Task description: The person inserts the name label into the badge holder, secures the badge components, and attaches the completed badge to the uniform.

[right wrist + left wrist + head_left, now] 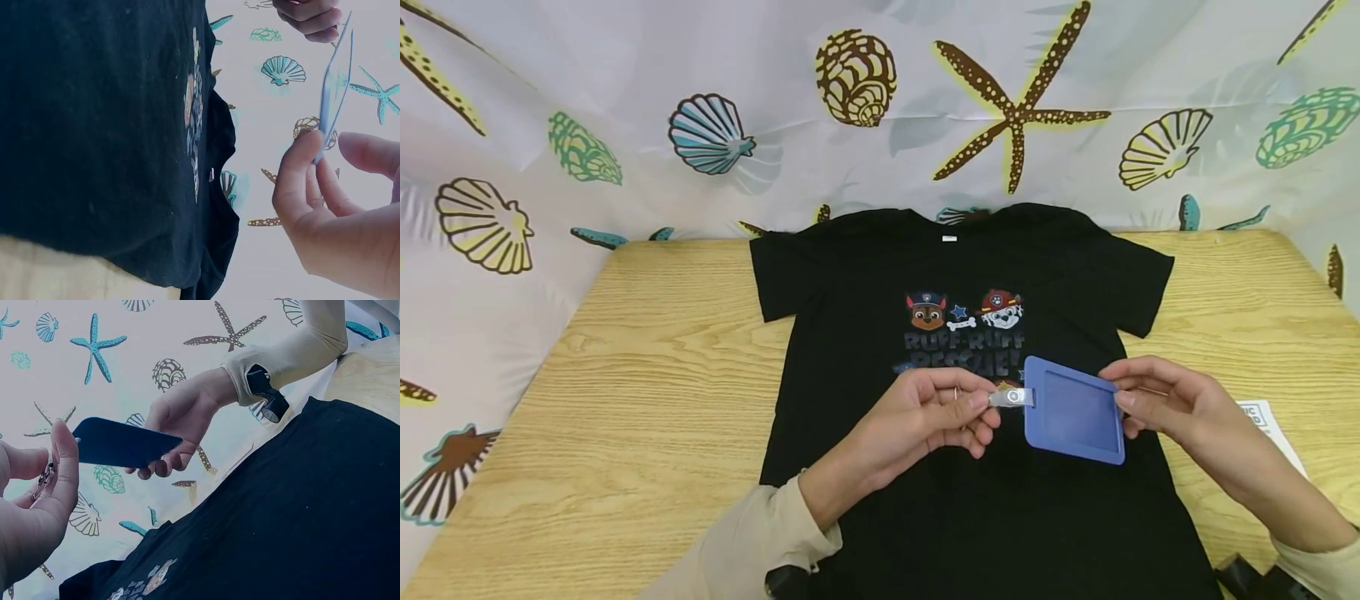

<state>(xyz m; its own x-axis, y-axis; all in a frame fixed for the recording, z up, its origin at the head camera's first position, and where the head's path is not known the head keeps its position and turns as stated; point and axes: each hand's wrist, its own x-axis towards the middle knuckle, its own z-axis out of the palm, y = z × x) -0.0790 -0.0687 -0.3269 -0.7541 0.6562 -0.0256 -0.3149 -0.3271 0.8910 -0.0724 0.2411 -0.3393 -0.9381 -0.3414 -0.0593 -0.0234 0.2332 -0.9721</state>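
Observation:
A blue badge holder (1075, 414) with a raised rim and a clear window is held in the air above a black T-shirt (1000, 517). My left hand (932, 412) pinches the clip strap (1015, 397) at its left side; the fingers hide the strap's far end. On the opposite edge, my right hand (1187, 417) pinches the holder between thumb and fingers. In the left wrist view the holder (122, 442) looks dark and spans the gap between both hands. The right wrist view shows the holder (334, 87) nearly edge-on.
The T-shirt lies spread on a wooden table (662, 375), its printed cartoon dogs partly behind my left hand. A white printed paper (1262, 421) lies at the right, partly behind my right arm. A seashell-patterned curtain (790, 150) hangs behind the table.

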